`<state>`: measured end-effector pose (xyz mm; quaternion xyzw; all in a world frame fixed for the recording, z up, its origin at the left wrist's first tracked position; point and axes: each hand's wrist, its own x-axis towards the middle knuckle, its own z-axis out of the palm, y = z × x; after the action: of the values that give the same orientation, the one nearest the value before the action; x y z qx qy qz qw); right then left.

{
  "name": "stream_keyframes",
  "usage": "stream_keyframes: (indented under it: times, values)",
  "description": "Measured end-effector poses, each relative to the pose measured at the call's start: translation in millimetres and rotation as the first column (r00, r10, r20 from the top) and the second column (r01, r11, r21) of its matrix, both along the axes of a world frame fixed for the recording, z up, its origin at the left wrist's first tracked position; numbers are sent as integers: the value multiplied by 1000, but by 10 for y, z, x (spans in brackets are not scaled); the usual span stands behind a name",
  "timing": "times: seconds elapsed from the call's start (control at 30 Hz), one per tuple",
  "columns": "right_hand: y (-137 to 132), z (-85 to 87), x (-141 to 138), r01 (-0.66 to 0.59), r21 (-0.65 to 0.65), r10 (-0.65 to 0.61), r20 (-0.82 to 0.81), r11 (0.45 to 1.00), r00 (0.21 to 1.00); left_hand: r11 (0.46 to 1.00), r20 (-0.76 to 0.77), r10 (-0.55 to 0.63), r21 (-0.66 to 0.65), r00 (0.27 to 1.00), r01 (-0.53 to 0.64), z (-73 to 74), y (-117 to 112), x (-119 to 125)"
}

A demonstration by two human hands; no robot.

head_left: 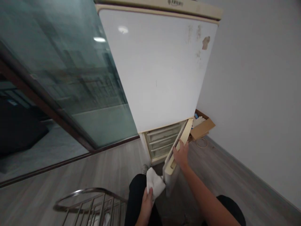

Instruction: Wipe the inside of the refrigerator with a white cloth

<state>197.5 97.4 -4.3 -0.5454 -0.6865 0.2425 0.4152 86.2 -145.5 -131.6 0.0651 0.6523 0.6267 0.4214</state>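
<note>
Two hands work at the foot of a tall white refrigerator (160, 69) standing between a glass partition (70, 81) and a grey wall (254, 94). The right hand (181, 154) rests on the top edge of the lower freezer door (175, 157), which is swung open toward the viewer; its fingers curl over that edge and press against it, thumb on the near face. The left hand (147, 201) is closed around a white cloth (154, 185), bunched in the fist and held just beside the bottom corner of the open door, above a dark trouser leg. Behind the door, pale freezer drawers (162, 139) show, all pushed in. An open cardboard box (202, 127) lies on the wooden floor at the refrigerator's right, near the wall, with a loop of cord just beside it. A curved metal rack (94, 204) occupies the lower left.

Risks, as judged: the door's lower corner sits close to the knee and the cloth, so a swing could trap fabric or knuckles at the hinge side. The fingers hooked over the edge could be pinched if the door shuts.
</note>
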Motion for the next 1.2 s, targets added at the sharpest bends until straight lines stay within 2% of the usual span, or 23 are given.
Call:
stream_keyframes:
  times: [0.13,0.27,0.43,0.6,0.7,0.77,0.83,0.93,0.97,1.0,1.03,1.1,1.2]
  values:
    - [-4,-54,-554,9,-12,-11,-170,1000,985,996,46,63,52,997,-66,271,-186,-188]
    - [44,-138,-905,26,4,-24,-285,1000,958,989,86,144,30,986,-147,315,-335,-327]
    - [155,-179,-1108,-145,-91,106,-339,985,935,988,90,121,81,989,-128,309,-540,-516]
    - [372,59,-1159,-322,-191,252,-318,927,914,981,94,122,140,988,-135,471,-640,-645]
    - [385,225,-1095,-435,-278,348,-313,856,884,969,120,102,215,988,-126,592,-591,-663]
    - [242,275,-996,-513,-349,415,-320,784,852,959,136,101,250,986,-133,677,-518,-654]
    - [-46,262,-854,-603,-422,497,-343,676,797,953,160,103,267,982,-143,773,-425,-634]
    - [-633,167,-587,-736,-475,634,-390,483,667,947,144,99,291,985,-137,938,-286,-588]
    - [-821,131,-492,-767,-458,665,-400,450,630,947,120,88,297,989,-120,994,-246,-568]
    - [-986,100,-398,-794,-420,686,-413,441,599,948,93,68,305,993,-93,1048,-212,-545]
    - [-1121,77,-305,-809,-377,694,-422,450,583,949,69,43,310,997,-63,1095,-184,-518]
    - [-1293,57,-129,-802,-303,683,-421,514,597,952,32,-14,305,999,4,1164,-137,-450]
    - [-1358,91,120,-708,-203,643,-306,676,702,952,-42,-113,281,993,120,1180,-70,-317]
